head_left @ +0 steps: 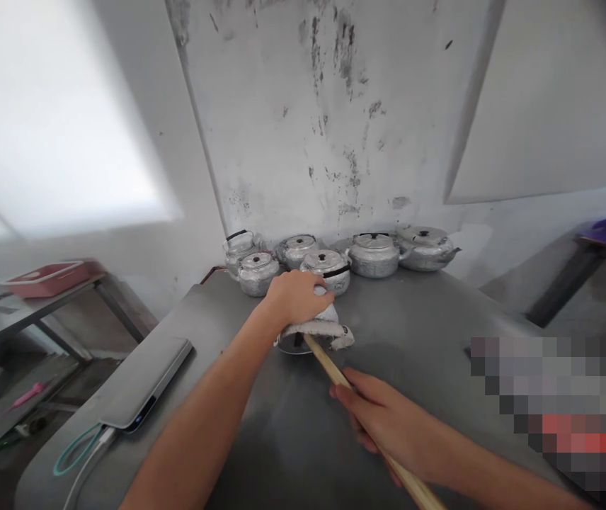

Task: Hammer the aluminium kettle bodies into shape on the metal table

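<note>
My left hand [296, 297] is curled over a small silvery rounded piece [327, 310], whose kind I cannot make out because the fingers cover much of it. Just below it lies a ragged whitish cloth [313, 328]. A dark opening with a thin metal rim [295, 348] shows under the cloth. My right hand [374, 418] is wrapped round a pale wooden stick [329, 366], which slants up to the left. The stick's far end meets the cloth and rim; its tip is hidden.
Several dented aluminium kettles, one a lidded kettle [374, 253], line the wall behind the grey table [282, 439]. A silver power bank [146, 379] with a cable [85, 457] lies left. A pink basket [48, 278] sits on a side table. Pixelated blur covers the right edge.
</note>
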`<state>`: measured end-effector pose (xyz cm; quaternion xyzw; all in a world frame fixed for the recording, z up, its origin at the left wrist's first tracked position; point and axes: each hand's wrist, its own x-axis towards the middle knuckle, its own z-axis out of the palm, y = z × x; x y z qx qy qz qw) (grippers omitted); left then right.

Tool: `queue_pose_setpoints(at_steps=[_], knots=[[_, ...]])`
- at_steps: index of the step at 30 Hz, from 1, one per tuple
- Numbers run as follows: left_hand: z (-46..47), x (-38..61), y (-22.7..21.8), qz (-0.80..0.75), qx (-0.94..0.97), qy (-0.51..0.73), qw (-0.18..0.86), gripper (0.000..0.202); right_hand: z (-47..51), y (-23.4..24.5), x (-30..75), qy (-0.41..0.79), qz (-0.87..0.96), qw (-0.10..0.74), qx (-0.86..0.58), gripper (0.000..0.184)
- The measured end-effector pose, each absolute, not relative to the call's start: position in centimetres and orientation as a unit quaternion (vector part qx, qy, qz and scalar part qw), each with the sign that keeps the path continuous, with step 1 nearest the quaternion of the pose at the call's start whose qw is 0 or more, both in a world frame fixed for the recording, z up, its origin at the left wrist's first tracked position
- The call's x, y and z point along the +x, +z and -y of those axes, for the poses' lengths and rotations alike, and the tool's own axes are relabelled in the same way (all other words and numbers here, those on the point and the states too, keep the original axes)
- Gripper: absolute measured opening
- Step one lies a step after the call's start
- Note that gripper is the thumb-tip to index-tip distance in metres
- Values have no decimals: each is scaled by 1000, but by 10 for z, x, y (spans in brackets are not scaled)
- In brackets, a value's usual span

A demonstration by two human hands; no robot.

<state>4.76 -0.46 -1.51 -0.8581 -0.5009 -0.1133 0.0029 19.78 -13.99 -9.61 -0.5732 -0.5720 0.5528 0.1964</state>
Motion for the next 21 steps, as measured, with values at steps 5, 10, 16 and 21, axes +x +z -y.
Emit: queue_pose_setpoints(at_steps=[5,10,16,21], knots=[[4,47,-16,500,-858,-117,3,42,142,-97,197,537,572,245,-570,26],[5,47,-16,499,-859,-114,3,42,146,-94,198,554,566,222,-568,27],[5,47,-15,502,-858,-107,1,44,139,-103,201,540,586,221,-563,27],[4,47,-16,499,-858,-120,2,42,138,-106,201,530,596,223,-560,27]])
